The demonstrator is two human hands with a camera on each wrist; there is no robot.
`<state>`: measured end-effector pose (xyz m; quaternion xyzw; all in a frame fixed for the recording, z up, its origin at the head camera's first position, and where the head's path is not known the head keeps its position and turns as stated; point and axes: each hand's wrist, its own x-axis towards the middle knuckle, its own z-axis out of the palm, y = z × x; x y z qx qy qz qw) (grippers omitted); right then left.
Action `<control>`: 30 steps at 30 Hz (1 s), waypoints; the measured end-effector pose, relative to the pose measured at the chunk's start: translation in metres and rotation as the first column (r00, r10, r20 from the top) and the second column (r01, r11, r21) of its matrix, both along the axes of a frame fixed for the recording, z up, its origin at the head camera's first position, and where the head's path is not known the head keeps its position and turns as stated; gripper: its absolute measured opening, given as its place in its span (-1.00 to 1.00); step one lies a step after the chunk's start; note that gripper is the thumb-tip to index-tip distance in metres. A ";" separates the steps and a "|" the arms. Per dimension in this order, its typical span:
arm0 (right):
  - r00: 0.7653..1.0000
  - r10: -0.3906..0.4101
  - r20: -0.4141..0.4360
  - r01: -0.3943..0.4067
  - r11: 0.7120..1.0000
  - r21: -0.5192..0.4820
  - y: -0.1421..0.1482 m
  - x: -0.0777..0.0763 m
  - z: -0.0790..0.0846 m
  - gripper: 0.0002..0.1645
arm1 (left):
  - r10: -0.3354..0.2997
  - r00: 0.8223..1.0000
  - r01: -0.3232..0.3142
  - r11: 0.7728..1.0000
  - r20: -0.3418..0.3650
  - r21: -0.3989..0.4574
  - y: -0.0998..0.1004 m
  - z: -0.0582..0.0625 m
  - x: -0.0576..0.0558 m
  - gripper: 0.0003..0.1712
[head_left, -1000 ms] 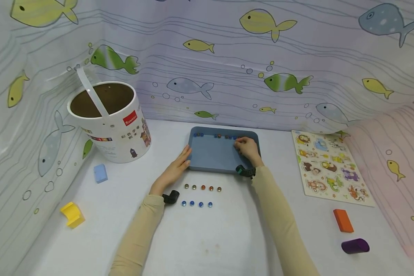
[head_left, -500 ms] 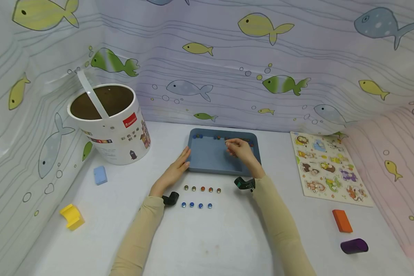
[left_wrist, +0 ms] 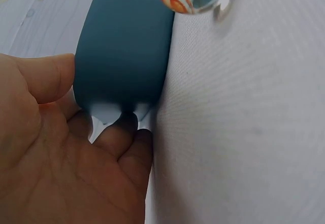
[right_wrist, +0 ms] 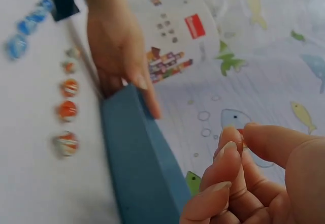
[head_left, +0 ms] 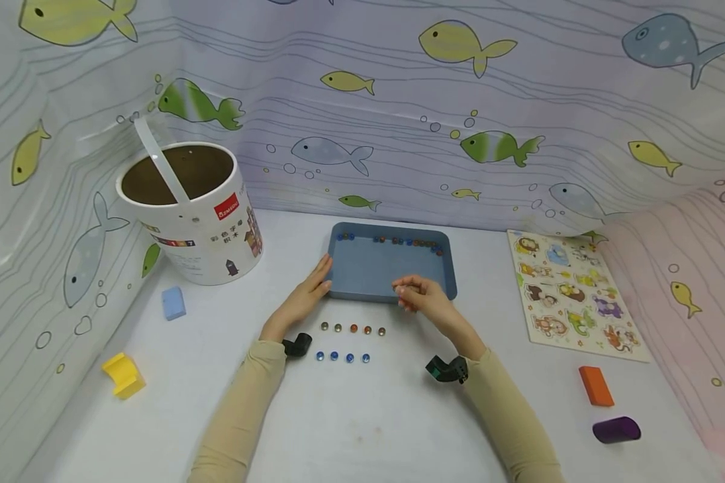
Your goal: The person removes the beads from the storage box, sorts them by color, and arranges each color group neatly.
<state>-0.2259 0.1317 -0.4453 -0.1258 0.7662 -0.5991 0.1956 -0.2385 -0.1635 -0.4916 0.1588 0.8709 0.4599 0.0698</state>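
A shallow blue-grey tray [head_left: 362, 268] holds small glass marbles [head_left: 409, 242] along its far side, with several gathered toward the far right corner. My left hand [head_left: 303, 298] rests against the tray's left end, fingers extended; the left wrist view shows its fingertips at the tray's wall [left_wrist: 124, 46]. In front of the tray, orange and clear marbles [head_left: 354, 328] form one row, and blue marbles [head_left: 350, 358] form a nearer one. Over the tray's front right edge is my right hand [head_left: 425, 298], fingers loosely curled and thumb close to the index fingertip. No marble shows between them.
At the back left stands a white bucket [head_left: 217, 251] with a raised handle. A blue block [head_left: 173, 303] and a yellow block [head_left: 123, 375] lie left. To the right are an animal puzzle board [head_left: 570, 295], an orange block [head_left: 596, 386] and a purple cylinder [head_left: 616, 430].
My right hand has drawn back from the tray's far right side to its front edge, uncovering the marbles there. The left hand stays at the tray's left end.
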 end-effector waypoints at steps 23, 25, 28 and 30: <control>0.985 0.166 -0.042 -0.153 0.964 0.219 0.010 0.029 -0.051 -0.73 | -0.011 1.000 0.011 1.000 -0.016 0.009 0.000 0.001 0.003 -0.35; 0.984 0.169 -0.056 -0.150 0.957 0.250 0.009 0.030 -0.052 -0.76 | -0.014 1.000 0.014 1.000 -0.017 0.009 0.000 0.001 0.003 -0.35; 0.983 0.168 -0.072 -0.142 0.949 0.281 0.008 0.030 -0.052 -0.80 | -0.009 1.000 0.009 1.000 -0.021 -0.004 0.000 0.002 0.003 -0.35; 0.983 0.165 -0.079 -0.135 0.946 0.295 0.007 0.030 -0.052 -0.81 | -0.005 1.000 0.005 1.000 -0.025 -0.004 0.000 0.002 0.004 -0.35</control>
